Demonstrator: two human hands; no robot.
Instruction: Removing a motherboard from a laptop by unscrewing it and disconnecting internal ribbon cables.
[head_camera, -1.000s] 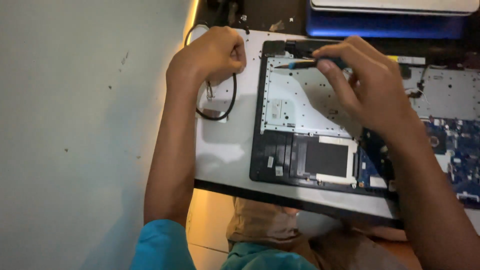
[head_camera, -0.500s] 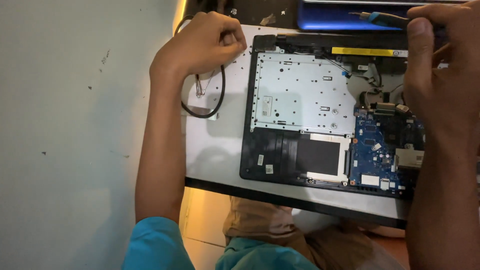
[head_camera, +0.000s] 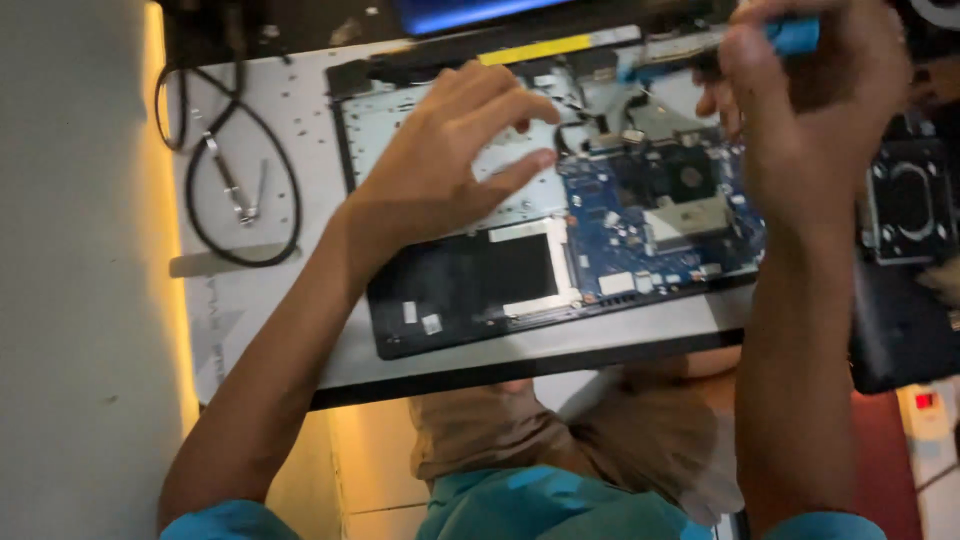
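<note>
Both hands: left (head_camera: 440, 160) flat on laptop (head_camera: 520, 270), right (head_camera: 800, 110) gripping screwdriver (head_camera: 795, 35).

White table (head_camera: 260, 330) carries opened laptop (head_camera: 470, 290) and black cable (head_camera: 235, 170).

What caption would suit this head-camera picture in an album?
Left hand rests flat on an opened laptop beside its blue circuit board; right hand grips a blue-handled tool above.
</note>
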